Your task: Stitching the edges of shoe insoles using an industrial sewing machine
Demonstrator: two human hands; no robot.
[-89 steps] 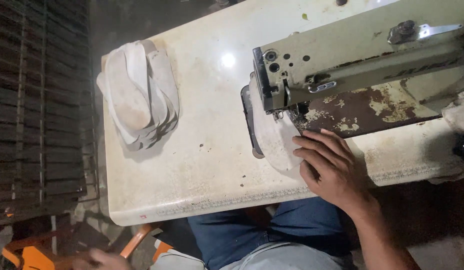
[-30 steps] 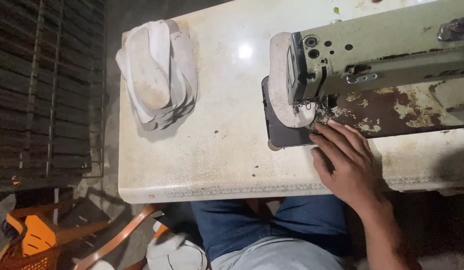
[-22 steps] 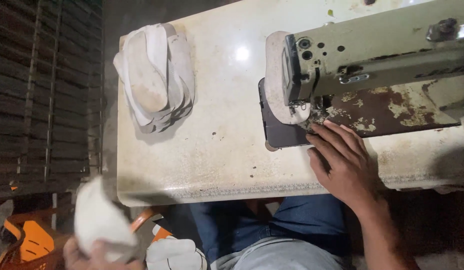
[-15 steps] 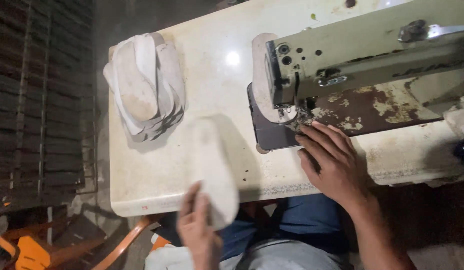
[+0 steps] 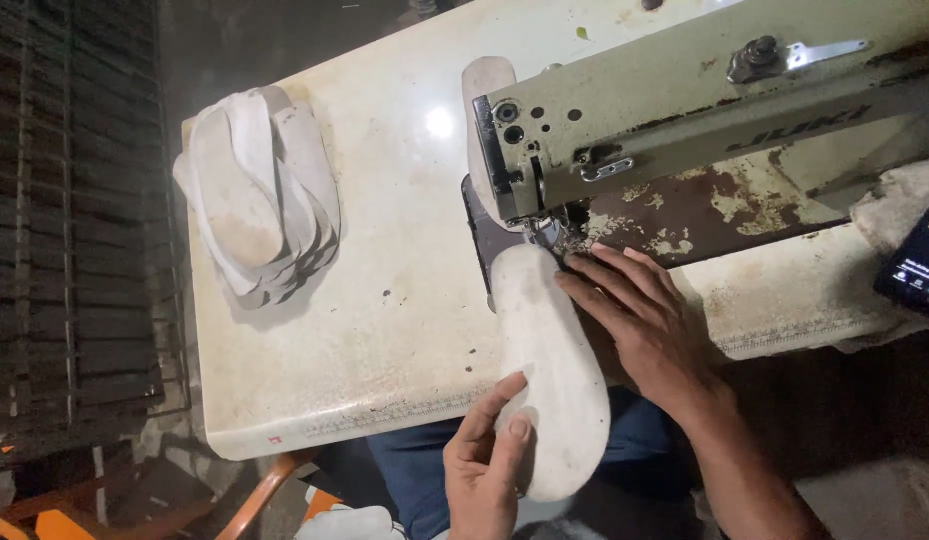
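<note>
Sole piece now at the needle

Your left hand (image 5: 485, 460) has brought the white sole piece (image 5: 550, 365) up, fingers curled around its near end; your right hand (image 5: 640, 320) lies flat, open, beside it under the sewing machine (image 5: 705, 100).

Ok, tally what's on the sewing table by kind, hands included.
Hands: 2, left hand, right hand
Insole being fed: 1
Stack of insoles: 1
Sewing machine: 1
Phone: 1
Total: 6
</note>
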